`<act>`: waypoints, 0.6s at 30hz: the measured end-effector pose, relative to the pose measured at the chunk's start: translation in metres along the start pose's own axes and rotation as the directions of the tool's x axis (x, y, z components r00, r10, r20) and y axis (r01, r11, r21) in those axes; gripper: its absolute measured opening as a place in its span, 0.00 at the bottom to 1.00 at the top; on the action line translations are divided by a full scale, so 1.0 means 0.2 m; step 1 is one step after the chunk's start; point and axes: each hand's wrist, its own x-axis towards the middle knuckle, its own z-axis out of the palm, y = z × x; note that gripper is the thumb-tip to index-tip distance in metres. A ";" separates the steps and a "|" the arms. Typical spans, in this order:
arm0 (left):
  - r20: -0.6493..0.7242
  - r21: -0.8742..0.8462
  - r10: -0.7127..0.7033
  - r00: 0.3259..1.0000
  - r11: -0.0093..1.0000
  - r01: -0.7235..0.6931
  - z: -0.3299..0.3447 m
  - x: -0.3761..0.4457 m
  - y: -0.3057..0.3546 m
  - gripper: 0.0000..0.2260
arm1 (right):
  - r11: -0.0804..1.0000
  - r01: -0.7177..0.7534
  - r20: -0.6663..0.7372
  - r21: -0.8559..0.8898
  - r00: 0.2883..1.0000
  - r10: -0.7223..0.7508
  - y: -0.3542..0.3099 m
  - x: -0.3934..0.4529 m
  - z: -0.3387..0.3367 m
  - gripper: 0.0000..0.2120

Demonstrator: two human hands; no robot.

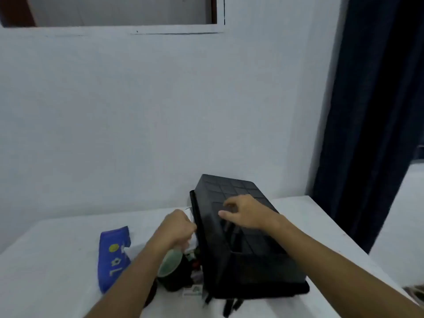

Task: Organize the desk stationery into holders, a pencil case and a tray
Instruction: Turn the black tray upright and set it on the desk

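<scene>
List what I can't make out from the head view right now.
- Items under the tipped black tray: hidden by the tray and blur.
- Left hand fingers at the tray rim: curled, grip unclear behind its back.
- Blue pencil case print: blurred.
- Dark cup: contents unclear.

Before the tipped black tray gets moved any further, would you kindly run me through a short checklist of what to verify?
1. Right hand on black tray: ok, fingers rest on its upturned underside.
2. Left hand grip at the tray's left rim: cannot tell, curled fingers, blurred.
3. Tray orientation: not ok, tilted bottom-up.
4. Small items spilled beside the tray: cannot tell, blurred and partly hidden.
5. Dark cup: not ok, under the left wrist, close to the tray.
6. Blue pencil case: ok, apart from the tray, lying left on the white table.
</scene>
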 end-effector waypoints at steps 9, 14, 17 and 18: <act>0.158 -0.187 -0.083 0.984 0.976 0.112 0.28 -0.03 -0.17 0.12 | 0.995 -0.103 -0.049 -0.010 0.993 0.103 -0.05 -0.02 0.11 0.18; 0.132 -0.364 -0.091 0.987 0.922 0.133 0.31 -0.04 -0.15 0.10 | 0.993 -0.120 -0.054 0.017 0.991 0.121 -0.01 -0.03 0.09 0.19; 0.041 -0.321 -0.059 0.997 0.945 0.069 0.31 -0.01 -0.11 0.14 | 0.987 -0.147 -0.083 0.069 0.985 0.152 0.04 -0.05 -0.01 0.19; 0.015 -0.325 -0.050 0.999 0.944 0.052 0.31 0.00 -0.07 0.15 | 0.985 -0.148 -0.091 0.084 0.984 0.155 0.06 -0.05 -0.05 0.19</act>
